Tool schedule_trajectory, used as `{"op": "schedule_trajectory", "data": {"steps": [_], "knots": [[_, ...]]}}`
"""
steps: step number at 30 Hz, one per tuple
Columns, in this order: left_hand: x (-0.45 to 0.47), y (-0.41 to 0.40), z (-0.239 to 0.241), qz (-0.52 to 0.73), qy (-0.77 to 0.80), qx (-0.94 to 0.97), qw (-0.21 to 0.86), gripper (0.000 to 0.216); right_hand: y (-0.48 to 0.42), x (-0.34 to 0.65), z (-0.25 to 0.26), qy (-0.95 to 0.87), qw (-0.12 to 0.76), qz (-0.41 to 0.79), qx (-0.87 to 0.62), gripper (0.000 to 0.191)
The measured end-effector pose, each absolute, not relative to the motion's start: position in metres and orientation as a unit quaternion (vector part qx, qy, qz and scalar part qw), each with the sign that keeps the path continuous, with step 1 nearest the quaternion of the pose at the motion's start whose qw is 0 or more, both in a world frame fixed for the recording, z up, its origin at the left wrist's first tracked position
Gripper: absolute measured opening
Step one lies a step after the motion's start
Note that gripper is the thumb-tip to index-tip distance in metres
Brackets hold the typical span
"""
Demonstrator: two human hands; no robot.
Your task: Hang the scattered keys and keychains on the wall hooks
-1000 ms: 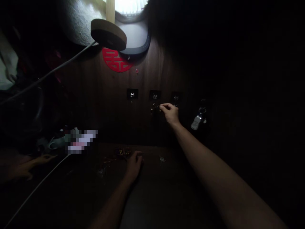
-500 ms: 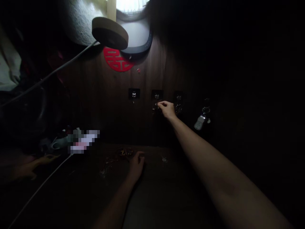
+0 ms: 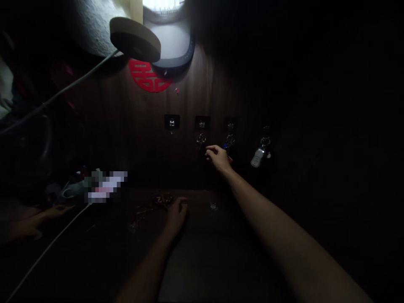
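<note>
My right grip (image 3: 218, 158) hangs in front of the dark wood panel (image 3: 189, 176), loosely open, with nothing I can make out in it. Its fingers (image 3: 210, 148) sit just beside and below the key bunch (image 3: 200, 141) on the middle wall hook (image 3: 202, 122), and a second key bunch (image 3: 229, 142) hangs to their right. Farther right hangs a silver key fob (image 3: 258, 158). My left grip (image 3: 176, 214) rests curled on the desk (image 3: 202, 252), just right of a tangle of keychains (image 3: 162, 199); in this dim light I cannot tell whether it is clenched on anything.
</note>
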State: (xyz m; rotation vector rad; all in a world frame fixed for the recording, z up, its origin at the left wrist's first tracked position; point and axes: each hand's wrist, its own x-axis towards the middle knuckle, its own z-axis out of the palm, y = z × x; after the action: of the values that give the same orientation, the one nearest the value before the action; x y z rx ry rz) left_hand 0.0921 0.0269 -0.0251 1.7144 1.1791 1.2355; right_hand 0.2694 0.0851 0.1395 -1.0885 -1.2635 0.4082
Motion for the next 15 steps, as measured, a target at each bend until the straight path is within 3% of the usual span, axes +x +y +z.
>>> {"op": "schedule_trajectory", "data": {"steps": [15], "knots": [[0.091, 0.024, -0.021, 0.455, 0.466, 0.686, 0.326, 0.026, 0.012, 0.297, 0.03, -0.541, 0.557, 0.266, -0.571, 0.021]]}}
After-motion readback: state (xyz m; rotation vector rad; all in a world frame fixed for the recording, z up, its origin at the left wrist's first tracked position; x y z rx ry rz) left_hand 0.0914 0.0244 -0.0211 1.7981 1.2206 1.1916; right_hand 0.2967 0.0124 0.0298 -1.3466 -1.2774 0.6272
